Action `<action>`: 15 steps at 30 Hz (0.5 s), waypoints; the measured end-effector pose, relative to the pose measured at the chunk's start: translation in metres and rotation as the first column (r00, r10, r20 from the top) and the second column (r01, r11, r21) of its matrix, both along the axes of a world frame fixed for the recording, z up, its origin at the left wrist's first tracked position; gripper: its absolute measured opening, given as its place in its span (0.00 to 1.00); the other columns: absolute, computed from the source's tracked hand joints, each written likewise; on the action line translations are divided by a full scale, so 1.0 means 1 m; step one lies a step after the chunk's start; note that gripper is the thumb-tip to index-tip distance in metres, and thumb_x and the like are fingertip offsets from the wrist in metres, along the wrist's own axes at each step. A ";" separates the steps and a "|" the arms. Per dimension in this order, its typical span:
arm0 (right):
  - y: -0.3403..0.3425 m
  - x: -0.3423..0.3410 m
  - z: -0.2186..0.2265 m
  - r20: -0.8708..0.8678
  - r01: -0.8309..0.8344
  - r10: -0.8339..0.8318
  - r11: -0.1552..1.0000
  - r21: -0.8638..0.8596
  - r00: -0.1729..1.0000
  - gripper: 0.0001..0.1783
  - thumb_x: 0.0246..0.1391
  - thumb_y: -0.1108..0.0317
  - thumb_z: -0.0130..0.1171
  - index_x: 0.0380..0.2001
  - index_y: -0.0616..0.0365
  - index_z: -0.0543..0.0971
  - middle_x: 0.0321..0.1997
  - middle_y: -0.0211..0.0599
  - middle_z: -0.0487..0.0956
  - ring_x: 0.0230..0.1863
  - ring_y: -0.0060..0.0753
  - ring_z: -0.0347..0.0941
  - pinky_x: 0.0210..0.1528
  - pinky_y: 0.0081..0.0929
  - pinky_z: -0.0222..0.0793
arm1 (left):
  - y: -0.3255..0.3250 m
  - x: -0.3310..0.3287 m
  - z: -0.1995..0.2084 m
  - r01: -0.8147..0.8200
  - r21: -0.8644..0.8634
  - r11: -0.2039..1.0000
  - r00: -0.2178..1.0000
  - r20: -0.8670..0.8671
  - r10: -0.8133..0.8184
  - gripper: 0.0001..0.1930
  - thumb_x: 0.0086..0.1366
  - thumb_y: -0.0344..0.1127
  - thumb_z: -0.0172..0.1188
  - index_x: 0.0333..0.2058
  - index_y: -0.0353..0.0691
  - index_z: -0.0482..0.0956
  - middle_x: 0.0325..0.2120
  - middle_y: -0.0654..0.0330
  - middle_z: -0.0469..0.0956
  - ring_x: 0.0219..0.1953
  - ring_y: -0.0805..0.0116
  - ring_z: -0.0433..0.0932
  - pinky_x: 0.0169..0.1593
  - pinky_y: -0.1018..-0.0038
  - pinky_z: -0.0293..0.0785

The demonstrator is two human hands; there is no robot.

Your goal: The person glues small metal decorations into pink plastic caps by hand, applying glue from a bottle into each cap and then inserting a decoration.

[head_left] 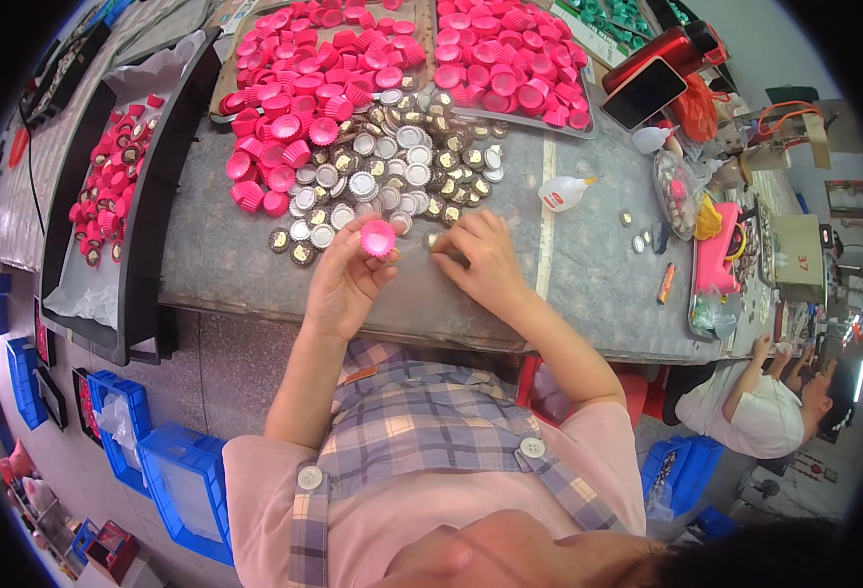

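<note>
Left hand point(345, 279) pinches a pink paper cup point(378, 238); right hand point(480, 257) grips a small round piece point(433, 240) on the grey tabletop point(588, 274), white glue bottle point(564, 193) nearby

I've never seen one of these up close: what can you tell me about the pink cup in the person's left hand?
The pink cup is a small round fluted liner, seemingly of pleated paper or foil, bright pink. The left hand pinches it by the fingertips, opening tilted toward the camera, just above the grey table, beside a heap of like cups and round discs.

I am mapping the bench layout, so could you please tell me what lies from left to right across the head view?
Black tray with pink cups → left hand holding a pink paper cup → right hand → white glue bottle → pink tray → seated co-worker.
</note>
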State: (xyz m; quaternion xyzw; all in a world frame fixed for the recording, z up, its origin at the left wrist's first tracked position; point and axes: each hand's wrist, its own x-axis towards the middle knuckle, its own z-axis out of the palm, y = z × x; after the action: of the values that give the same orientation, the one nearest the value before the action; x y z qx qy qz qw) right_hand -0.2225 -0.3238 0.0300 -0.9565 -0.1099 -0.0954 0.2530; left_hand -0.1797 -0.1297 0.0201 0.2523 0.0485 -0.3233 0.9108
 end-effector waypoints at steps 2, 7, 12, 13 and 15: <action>-0.003 -0.004 -0.002 0.110 -0.035 0.026 0.996 0.087 0.994 0.13 0.33 0.64 0.63 0.26 0.51 0.73 0.25 0.29 0.66 0.34 0.34 0.62 0.36 0.30 0.53 | -0.002 -0.002 -0.001 0.000 0.058 0.998 1.000 0.017 -0.001 0.17 0.60 0.36 0.47 0.47 0.37 0.64 0.42 0.49 0.70 0.34 0.69 0.75 0.36 0.77 0.74; -0.008 -0.006 0.005 0.059 0.113 -0.120 0.988 0.109 0.991 0.15 0.33 0.62 0.64 0.27 0.52 0.73 0.24 0.29 0.66 0.33 0.33 0.61 0.36 0.30 0.53 | -0.003 -0.004 0.000 -0.003 0.099 0.995 0.999 0.038 0.000 0.15 0.61 0.35 0.45 0.46 0.37 0.65 0.42 0.48 0.70 0.34 0.68 0.75 0.36 0.77 0.74; 0.000 0.002 -0.004 0.208 0.159 -0.142 0.985 -0.065 0.968 0.16 0.33 0.59 0.64 0.28 0.52 0.73 0.26 0.29 0.66 0.34 0.34 0.61 0.36 0.30 0.53 | -0.005 -0.005 0.002 0.010 0.101 0.995 0.999 0.042 -0.015 0.15 0.61 0.35 0.45 0.46 0.36 0.65 0.42 0.48 0.70 0.34 0.68 0.75 0.36 0.77 0.74; 0.001 0.002 -0.008 0.196 0.152 -0.132 0.984 -0.091 0.972 0.17 0.32 0.58 0.64 0.28 0.52 0.73 0.27 0.29 0.66 0.35 0.34 0.61 0.37 0.30 0.53 | -0.005 -0.005 0.002 0.011 0.105 0.994 0.999 0.041 -0.015 0.16 0.61 0.35 0.45 0.46 0.36 0.65 0.42 0.48 0.70 0.34 0.68 0.75 0.36 0.77 0.74; 0.001 0.000 -0.009 0.185 0.148 -0.125 0.982 -0.115 0.975 0.18 0.32 0.57 0.64 0.29 0.52 0.73 0.27 0.29 0.66 0.35 0.34 0.61 0.37 0.31 0.53 | -0.004 -0.005 0.001 0.014 0.104 0.995 0.999 0.038 -0.018 0.16 0.61 0.36 0.46 0.46 0.36 0.65 0.42 0.48 0.70 0.34 0.68 0.75 0.36 0.77 0.74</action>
State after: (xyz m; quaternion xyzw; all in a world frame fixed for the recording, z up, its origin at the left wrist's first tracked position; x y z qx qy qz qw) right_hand -0.2221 -0.3232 0.0205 -0.9638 -0.0718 -0.1898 0.1732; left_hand -0.1850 -0.1333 0.0209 0.3056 0.0456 -0.3224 0.8947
